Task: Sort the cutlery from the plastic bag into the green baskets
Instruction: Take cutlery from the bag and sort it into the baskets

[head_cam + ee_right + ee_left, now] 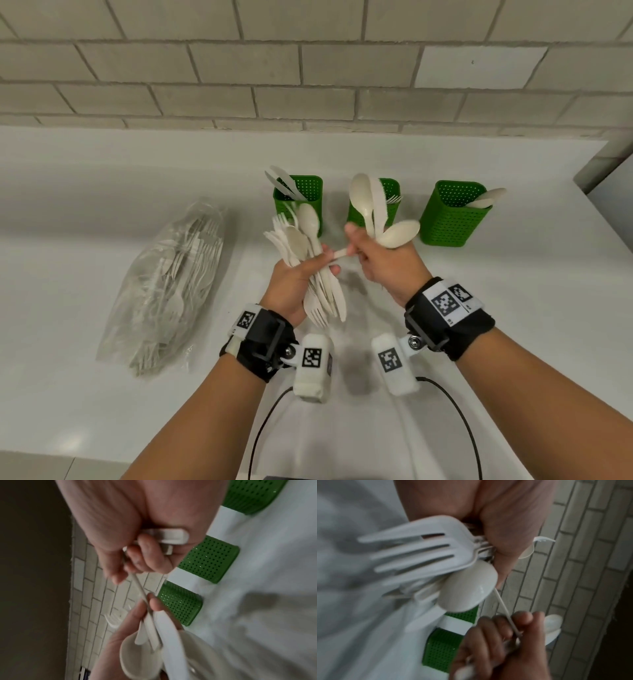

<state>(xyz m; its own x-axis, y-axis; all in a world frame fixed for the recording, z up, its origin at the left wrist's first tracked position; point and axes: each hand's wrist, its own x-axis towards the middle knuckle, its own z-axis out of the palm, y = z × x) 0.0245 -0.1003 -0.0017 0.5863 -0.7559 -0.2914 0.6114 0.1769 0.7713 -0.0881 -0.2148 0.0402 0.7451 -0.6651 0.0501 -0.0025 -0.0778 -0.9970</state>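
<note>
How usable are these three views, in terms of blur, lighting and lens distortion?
Head view: sharp and evenly lit, wide-angle bending of the wall tiles, soft shadows on the counter, both hands clear. Left wrist view: motion-blurred, dim; the fork smeared at the tines, left hand soft. Right wrist view: blurred too, dark left edge; right hand and green baskets readable, cutlery edges soft.

head view is bright and even, with bent edges and soft shadows on the counter (102, 394); both wrist views are dim, smeared and noisy.
</note>
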